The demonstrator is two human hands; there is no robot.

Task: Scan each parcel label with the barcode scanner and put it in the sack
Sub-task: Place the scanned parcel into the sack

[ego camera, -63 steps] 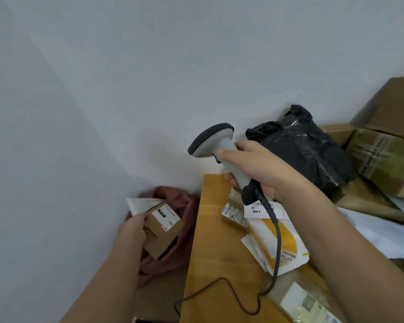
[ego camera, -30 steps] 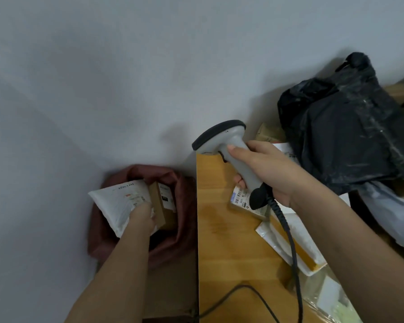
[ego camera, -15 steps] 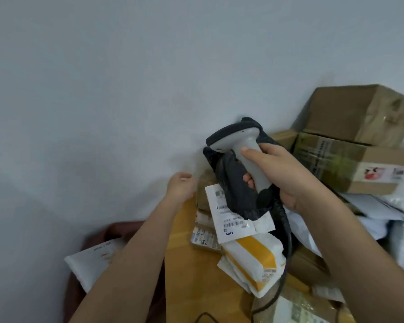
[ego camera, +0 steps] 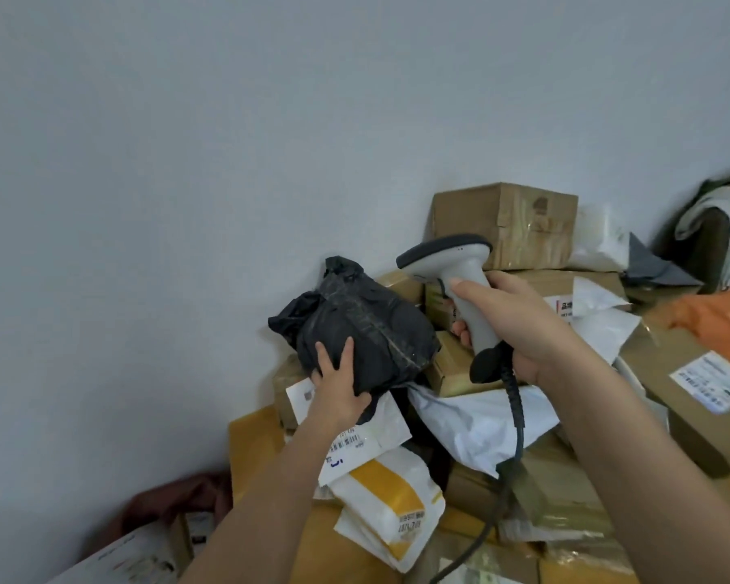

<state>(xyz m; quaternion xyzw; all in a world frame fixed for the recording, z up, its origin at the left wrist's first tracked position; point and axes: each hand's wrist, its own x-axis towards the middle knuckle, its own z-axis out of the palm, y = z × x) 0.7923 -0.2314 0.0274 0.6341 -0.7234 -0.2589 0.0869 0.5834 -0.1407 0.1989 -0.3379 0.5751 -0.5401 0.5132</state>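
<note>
Parcels already dropped in reddish-brown cloth sack [ego camera: 173, 499] beside wooden worktop [ego camera: 253, 432]. Left hand [ego camera: 339, 389] gripped black plastic-wrapped parcel [ego camera: 355, 322] atop heap; right hand [ego camera: 519, 326] clenched grey barcode scanner [ego camera: 452, 263]. Many unscanned.

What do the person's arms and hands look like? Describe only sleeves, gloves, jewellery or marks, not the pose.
Both forearms are bare as far as the frame shows: no sleeves or cuffs in view. The left hand and right hand wear no gloves, and no rings, watch, bracelets or markings show on the visible sides. Fingernails look short and unpainted.
</note>
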